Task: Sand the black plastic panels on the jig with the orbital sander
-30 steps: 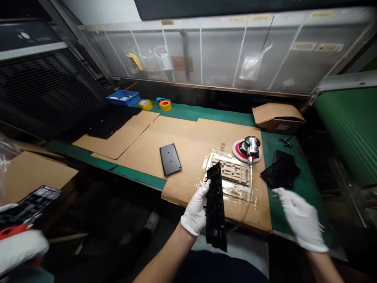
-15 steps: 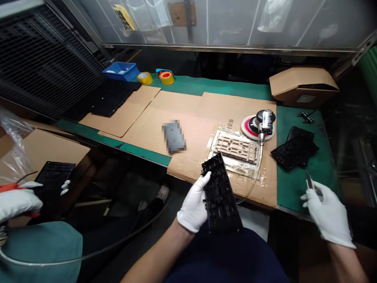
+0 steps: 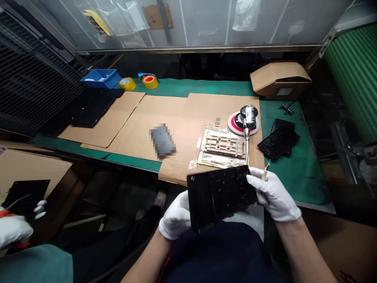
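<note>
A black plastic panel is held in front of my body, tilted, with its broad flat face upward. My left hand, in a white glove, grips its left end; the fingers are partly hidden behind it. At the right end my right hand, also gloved, pinches the panel's edge. A slim pen-like tool with a pale handle and a thin metal tip sticks up from that same right hand. Beyond the panel, a beige slotted fixture is taped to the cardboard on the bench.
A round air sander with a hose lies behind the fixture. Black panels are piled on the green mat. A cardboard box, tape rolls and a blue bin line the back. A co-worker's gloved hand is at left.
My right hand has come in from the right, still with the slim tool, and now grips the panel's right end. The panel has turned from upright to crosswise. My view has shifted right.
</note>
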Available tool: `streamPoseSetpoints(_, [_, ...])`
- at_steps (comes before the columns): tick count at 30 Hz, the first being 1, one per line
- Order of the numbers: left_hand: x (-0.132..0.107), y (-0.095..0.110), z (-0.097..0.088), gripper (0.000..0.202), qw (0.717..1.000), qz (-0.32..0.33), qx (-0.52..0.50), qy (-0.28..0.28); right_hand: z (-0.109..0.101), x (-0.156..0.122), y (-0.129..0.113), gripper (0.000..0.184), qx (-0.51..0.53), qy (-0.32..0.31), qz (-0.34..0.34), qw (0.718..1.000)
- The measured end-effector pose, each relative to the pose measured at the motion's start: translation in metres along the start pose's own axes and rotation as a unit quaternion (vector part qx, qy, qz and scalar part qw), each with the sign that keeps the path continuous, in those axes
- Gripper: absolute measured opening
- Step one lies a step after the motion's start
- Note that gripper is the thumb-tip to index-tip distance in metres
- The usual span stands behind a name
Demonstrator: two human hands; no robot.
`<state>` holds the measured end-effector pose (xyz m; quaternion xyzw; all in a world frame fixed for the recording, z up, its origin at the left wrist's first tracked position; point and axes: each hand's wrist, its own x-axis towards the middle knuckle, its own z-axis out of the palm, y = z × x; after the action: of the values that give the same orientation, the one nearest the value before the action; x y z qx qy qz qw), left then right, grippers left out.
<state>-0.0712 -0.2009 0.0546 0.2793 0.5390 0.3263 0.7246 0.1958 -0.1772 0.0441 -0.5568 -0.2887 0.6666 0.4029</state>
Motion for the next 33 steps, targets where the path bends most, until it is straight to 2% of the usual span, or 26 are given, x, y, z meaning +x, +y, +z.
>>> streamPoseSetpoints(2, [0.000, 0.007, -0.005, 0.057, 0.997, -0.020, -0.039, -0.064, -0.002, 0.002, -0.017, 0.043, -0.038, -0.085, 0.013, 0.996])
streamPoseSetpoints(5, [0.004, 0.019, 0.006, 0.054, 0.972, -0.053, -0.076, -0.214, 0.013, 0.004, -0.031, 0.041, -0.081, -0.201, 0.036, 0.976])
streamPoseSetpoints(7, [0.003, 0.025, 0.018, 0.056, 0.955, -0.068, -0.076, -0.277, 0.020, 0.003, -0.032, 0.048, -0.106, -0.209, 0.034, 0.972])
streamPoseSetpoints(8, [0.001, 0.027, 0.022, 0.060, 0.954, -0.070, -0.074, -0.281, 0.021, 0.000, -0.030, 0.051, -0.121, -0.185, 0.019, 0.975])
streamPoseSetpoints(9, [-0.003, 0.029, 0.025, 0.062, 0.957, -0.071, -0.078, -0.270, 0.019, -0.003, -0.026, 0.052, -0.137, -0.149, 0.000, 0.979])
streamPoseSetpoints(11, [-0.012, 0.027, 0.024, 0.059, 0.972, -0.049, -0.095, -0.207, 0.011, -0.017, -0.016, 0.049, -0.169, -0.059, -0.046, 0.983])
streamPoseSetpoints(13, [-0.024, 0.022, 0.018, 0.053, 0.987, -0.008, -0.104, -0.123, 0.003, -0.035, -0.004, 0.045, -0.208, 0.018, -0.086, 0.974])
streamPoseSetpoints(15, [-0.035, 0.015, 0.012, 0.050, 0.993, 0.025, -0.102, -0.060, 0.001, -0.056, 0.008, 0.037, -0.251, 0.051, -0.141, 0.956])
streamPoseSetpoints(17, [-0.045, 0.009, 0.009, 0.049, 0.994, 0.031, -0.099, -0.026, 0.007, -0.075, 0.017, 0.033, -0.284, 0.035, -0.214, 0.934])
streamPoseSetpoints(20, [-0.053, 0.003, 0.010, 0.052, 0.994, 0.026, -0.107, 0.003, 0.023, -0.090, 0.024, 0.049, -0.311, -0.016, -0.310, 0.898])
streamPoseSetpoints(23, [-0.055, 0.001, 0.014, 0.053, 0.992, 0.021, -0.122, 0.006, 0.036, -0.092, 0.027, 0.057, -0.327, -0.046, -0.362, 0.872])
streamPoseSetpoints(26, [-0.055, -0.001, 0.016, 0.053, 0.990, 0.023, -0.136, 0.006, 0.044, -0.088, 0.030, 0.058, -0.323, -0.053, -0.374, 0.868])
streamPoseSetpoints(33, [-0.055, -0.007, 0.014, 0.053, 0.989, 0.029, -0.144, 0.018, 0.049, -0.086, 0.039, 0.056, -0.302, -0.040, -0.350, 0.886])
